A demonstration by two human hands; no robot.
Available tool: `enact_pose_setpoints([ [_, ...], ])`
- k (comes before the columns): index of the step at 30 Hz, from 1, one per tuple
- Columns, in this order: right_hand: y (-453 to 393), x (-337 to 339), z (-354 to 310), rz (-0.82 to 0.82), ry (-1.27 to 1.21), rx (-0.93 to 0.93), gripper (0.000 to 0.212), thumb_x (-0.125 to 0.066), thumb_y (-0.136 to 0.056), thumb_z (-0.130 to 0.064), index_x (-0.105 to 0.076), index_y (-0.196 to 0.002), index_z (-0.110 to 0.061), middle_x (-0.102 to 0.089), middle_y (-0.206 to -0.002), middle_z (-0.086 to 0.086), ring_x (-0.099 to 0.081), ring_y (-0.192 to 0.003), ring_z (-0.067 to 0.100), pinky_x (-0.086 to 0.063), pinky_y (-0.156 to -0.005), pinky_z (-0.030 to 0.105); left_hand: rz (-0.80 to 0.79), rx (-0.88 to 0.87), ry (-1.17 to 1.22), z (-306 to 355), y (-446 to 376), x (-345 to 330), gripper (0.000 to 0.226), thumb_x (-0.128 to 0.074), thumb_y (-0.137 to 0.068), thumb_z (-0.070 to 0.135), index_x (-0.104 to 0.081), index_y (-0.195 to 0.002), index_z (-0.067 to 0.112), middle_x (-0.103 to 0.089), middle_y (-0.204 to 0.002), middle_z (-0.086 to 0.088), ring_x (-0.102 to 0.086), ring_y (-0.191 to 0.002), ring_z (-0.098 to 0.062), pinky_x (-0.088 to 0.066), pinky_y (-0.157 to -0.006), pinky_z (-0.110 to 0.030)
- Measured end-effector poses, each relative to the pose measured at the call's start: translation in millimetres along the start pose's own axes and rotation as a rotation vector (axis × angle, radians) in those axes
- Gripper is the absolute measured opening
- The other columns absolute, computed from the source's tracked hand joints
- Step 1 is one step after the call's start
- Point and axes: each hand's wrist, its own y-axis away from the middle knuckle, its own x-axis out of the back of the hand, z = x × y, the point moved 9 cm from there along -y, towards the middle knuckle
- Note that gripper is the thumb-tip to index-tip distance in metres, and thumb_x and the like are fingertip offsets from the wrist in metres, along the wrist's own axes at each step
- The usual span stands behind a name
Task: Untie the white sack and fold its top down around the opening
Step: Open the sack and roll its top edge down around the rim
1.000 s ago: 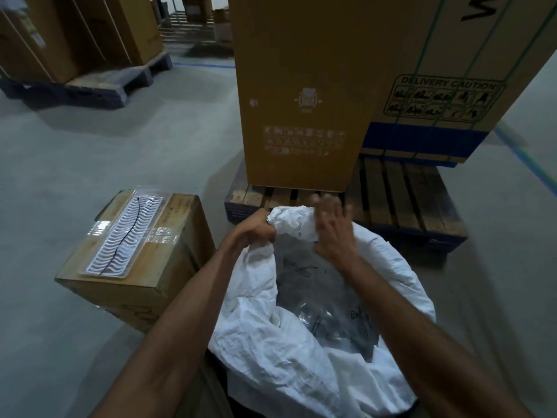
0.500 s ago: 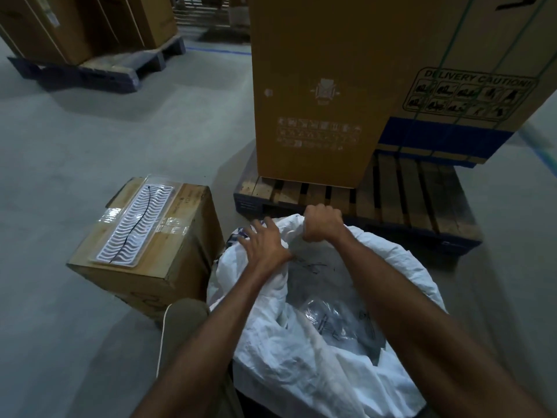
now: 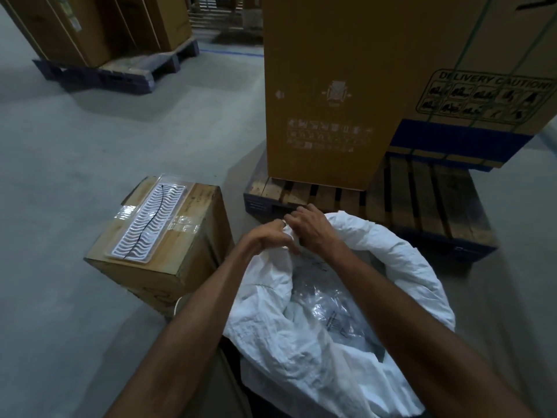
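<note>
Both hands, left hand (image 3: 265, 236) and right hand (image 3: 313, 229), seemingly pinch the white sack (image 3: 301, 336) at its far rim to roll it outward.

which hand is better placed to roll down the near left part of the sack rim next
Left, probably. The left hand already grips the white sack on its unrolled left rim, while the right hand sits at the far edge, beside the rolled side.

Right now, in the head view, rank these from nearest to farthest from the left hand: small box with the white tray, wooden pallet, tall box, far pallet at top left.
From the left hand:
1. Small box, just to its left.
2. Wooden pallet, ahead and right.
3. Tall box, standing on that pallet.
4. Far pallet, across the floor, top left.
</note>
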Motion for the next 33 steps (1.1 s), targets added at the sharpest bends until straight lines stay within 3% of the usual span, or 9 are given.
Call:
enact_pose_setpoints([
  [5, -7.7, -6.4, 12.4, -0.224, -0.134, -0.17, 0.036, -0.07, -0.088, -0.022, -0.061, -0.122, -0.014, -0.065, -0.117, 0.01, -0.066, -0.105, 0.03, -0.046, -0.081, 0.037, 0.523, 0.106, -0.394, -25.1, 37.8, 0.7, 0.115, -0.076, -0.067, 0.073, -0.026, -0.154, 0.015, -0.035, -0.155, -0.022, -0.035, -0.143, -0.042, -0.027, -0.117, -0.061],
  [8, -10.5, -14.1, 10.7, -0.368, -0.194, -0.202, 0.045, -0.07, -0.089, -0.025, -0.056, -0.13, -0.014, -0.061, -0.126, 0.012, -0.063, -0.114, 0.032, -0.046, -0.087, 0.041, 0.454, 0.211, -0.237, -49.8, 46.5, -32.6, 0.123, -0.079, -0.065, 0.069, -0.022, -0.156, 0.009, -0.032, -0.157, -0.026, -0.035, -0.143, -0.046, -0.031, -0.113, -0.062],
  [14, -13.5, 11.2, -14.9, -0.037, -0.128, 0.041, 0.082, -0.084, -0.069, -0.018, -0.047, -0.142, -0.015, -0.049, -0.144, 0.013, -0.045, -0.135, 0.033, -0.031, -0.113, 0.048, 0.441, 0.1, 0.482, -47.2, 49.9, -11.0, 0.014, -0.07, -0.071, 0.005, -0.065, -0.081, 0.014, -0.066, -0.074, -0.003, -0.065, -0.074, -0.024, -0.057, -0.058, -0.024],
  [16, -6.2, 4.2, -30.8, -0.001, -0.134, 0.194, 0.104, -0.092, -0.055, -0.015, -0.044, -0.148, -0.012, -0.048, -0.147, 0.015, -0.044, -0.137, 0.035, -0.03, -0.116, 0.048, 0.331, 0.103, 0.678, -49.3, 46.9, -0.9, 0.026, -0.064, -0.079, -0.009, -0.065, -0.101, 0.006, -0.062, -0.078, -0.006, -0.061, -0.071, -0.02, -0.052, -0.057, -0.023],
  [19, -7.2, 0.3, -32.4, 0.005, -0.192, 0.172, 0.078, -0.09, -0.055, -0.007, -0.06, -0.128, -0.007, -0.067, -0.118, 0.015, -0.062, -0.11, 0.036, -0.05, -0.091, 0.042, 0.109, 0.101, 0.764, -54.8, 43.4, -3.5, 0.033, -0.063, -0.083, -0.01, -0.062, -0.113, 0.002, -0.069, -0.085, -0.012, -0.065, -0.071, -0.022, -0.055, -0.065, -0.03],
  [22, -15.7, 16.3, -36.7, -0.041, -0.095, 0.105, 0.027, -0.076, -0.078, -0.013, -0.072, -0.105, -0.014, -0.074, -0.098, 0.012, -0.071, -0.092, 0.033, -0.051, -0.075, 0.035, 0.163, 0.134, 0.456, -66.8, 49.2, -4.2, 0.062, -0.089, -0.07, 0.036, -0.064, -0.123, 0.016, -0.074, -0.11, -0.007, -0.07, -0.092, -0.021, -0.058, -0.084, -0.035],
  [26, -27.5, 14.9, -40.7, -0.235, 0.0, 0.004, 0.034, -0.066, -0.091, -0.026, -0.064, -0.122, -0.012, -0.069, -0.118, 0.012, -0.069, -0.107, 0.031, -0.051, -0.085, 0.037, 0.382, 0.249, -0.015, -91.7, 66.4, -21.3, 0.14, -0.077, -0.045, 0.077, -0.02, -0.159, 0.018, -0.029, -0.161, -0.018, -0.032, -0.148, -0.036, -0.036, -0.118, -0.05],
  [30, -33.8, 18.0, -50.1, -0.223, -0.035, 0.02, 0.045, -0.071, -0.089, -0.024, -0.058, -0.131, -0.014, -0.063, -0.129, 0.011, -0.062, -0.118, 0.03, -0.047, -0.097, 0.04, 0.453, 0.142, 0.37, -96.2, 68.0, -26.4, 0.059, -0.073, -0.068, 0.031, -0.06, -0.124, 0.016, -0.067, -0.124, -0.012, -0.064, -0.113, -0.03, -0.054, -0.094, -0.037],
  [33, -25.6, 23.1, -68.9, -0.055, -0.057, 0.232, 0.09, -0.084, -0.071, -0.022, -0.041, -0.15, -0.02, -0.044, -0.152, 0.009, -0.038, -0.142, 0.031, -0.027, -0.119, 0.043, 0.353, 0.141, 0.866, -98.1, 69.1, -20.2, 0.06, -0.072, -0.052, -0.002, -0.064, -0.111, 0.002, -0.069, -0.103, -0.021, -0.069, -0.089, -0.034, -0.06, -0.077, -0.041],
])
